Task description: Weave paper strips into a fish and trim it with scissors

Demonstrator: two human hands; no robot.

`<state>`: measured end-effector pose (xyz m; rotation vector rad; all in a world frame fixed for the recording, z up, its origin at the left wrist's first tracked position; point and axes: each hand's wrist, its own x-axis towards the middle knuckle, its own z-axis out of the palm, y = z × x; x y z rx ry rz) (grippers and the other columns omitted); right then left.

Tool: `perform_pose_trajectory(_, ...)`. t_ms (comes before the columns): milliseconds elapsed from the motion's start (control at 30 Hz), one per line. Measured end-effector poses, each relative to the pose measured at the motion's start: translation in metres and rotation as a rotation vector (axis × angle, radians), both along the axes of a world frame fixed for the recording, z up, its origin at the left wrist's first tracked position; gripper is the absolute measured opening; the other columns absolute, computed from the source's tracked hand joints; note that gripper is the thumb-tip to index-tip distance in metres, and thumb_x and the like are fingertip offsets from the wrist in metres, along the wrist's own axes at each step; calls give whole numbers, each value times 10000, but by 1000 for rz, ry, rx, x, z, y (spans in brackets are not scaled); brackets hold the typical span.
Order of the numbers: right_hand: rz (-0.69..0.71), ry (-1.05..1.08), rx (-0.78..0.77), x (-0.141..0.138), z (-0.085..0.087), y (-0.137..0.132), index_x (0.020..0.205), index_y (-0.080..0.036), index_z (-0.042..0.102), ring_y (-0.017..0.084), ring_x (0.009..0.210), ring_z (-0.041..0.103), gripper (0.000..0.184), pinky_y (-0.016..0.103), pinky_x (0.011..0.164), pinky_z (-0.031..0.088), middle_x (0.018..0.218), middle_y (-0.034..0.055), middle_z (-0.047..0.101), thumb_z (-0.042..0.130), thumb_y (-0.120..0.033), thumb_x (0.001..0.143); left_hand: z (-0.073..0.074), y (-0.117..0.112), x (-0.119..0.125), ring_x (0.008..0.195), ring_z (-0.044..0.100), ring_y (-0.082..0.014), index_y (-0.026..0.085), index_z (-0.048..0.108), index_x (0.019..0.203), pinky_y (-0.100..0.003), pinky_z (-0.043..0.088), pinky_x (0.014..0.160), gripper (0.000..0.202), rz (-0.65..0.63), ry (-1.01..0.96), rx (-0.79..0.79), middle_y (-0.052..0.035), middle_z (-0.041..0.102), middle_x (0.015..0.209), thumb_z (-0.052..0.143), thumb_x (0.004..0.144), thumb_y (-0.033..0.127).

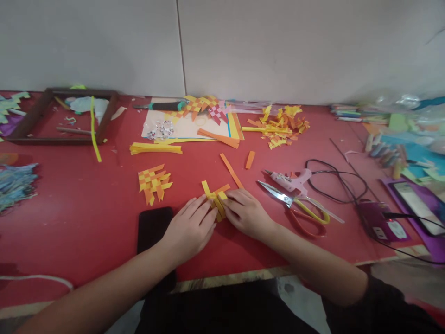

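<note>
A small weave of yellow and orange paper strips (218, 205) lies on the red table between my hands. With its fingers bent down over the left side, my left hand (191, 225) presses the strips to the table. On the other side my right hand (249, 214) pinches the weave's right edge, its fingertips partly hidden. A loose orange strip (231, 170) runs up and left from beside the right knuckles, and a short orange piece (250, 159) lies farther off. To the left rests a woven yellow-and-orange fish shape (154, 183) with pointed ends.
Scissors (287, 199) and a pink glue gun (290, 181) with a black cord lie to the right. A black phone (153, 227) sits partly under my left forearm. Behind are yellow strips (156, 148), paper scraps (287, 125) and a brown frame (31, 116).
</note>
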<state>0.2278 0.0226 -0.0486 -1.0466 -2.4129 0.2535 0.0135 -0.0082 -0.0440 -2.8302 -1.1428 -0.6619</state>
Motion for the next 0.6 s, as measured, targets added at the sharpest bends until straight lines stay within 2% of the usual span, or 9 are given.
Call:
perform_pose_trajectory(67,-5,9,3,0,-1,1,1091,-166,682,231,945,630,255,410,850,584,1031,129,664,477,-167,938,-1,1,0,1165,639,-313,79,647,1179,-474,555,959,303,4,-2,-4,-164,684,1241,509,934,191)
perform_pose_trajectory(133,-11,20,8,1,-3,1,1156,-149,658,244,1018,618,282,416,881,577,1105,150,645,477,-176,941,-2,2,-1,1171,637,-303,69,632,1199,-461,553,968,316,-12,-1,-14,-169,677,1252,502,934,180)
perform_pose_trajectory(267,-8,40,13,4,-5,-1,1154,-151,664,242,1046,599,281,419,913,564,1133,149,638,500,-144,926,-2,4,-2,1185,625,-300,57,613,1222,-483,525,1010,342,-47,-6,-50,-173,672,1252,493,915,147)
perform_pose_trajectory(467,-7,38,39,7,-7,-3,1149,-171,679,276,1149,534,293,487,1000,514,1160,127,640,544,-114,896,0,6,-2,1180,624,-308,42,617,1208,-484,524,1013,339,-49,-16,-58,-190,670,1234,491,906,133)
perform_pose_trajectory(600,-11,36,23,7,-7,-1,1153,-157,676,258,1097,565,298,464,977,534,1132,127,658,530,-106,898,1,6,-3,1162,634,-303,46,625,1195,-472,535,998,327,-43,-16,-40,-188,675,1222,492,914,150)
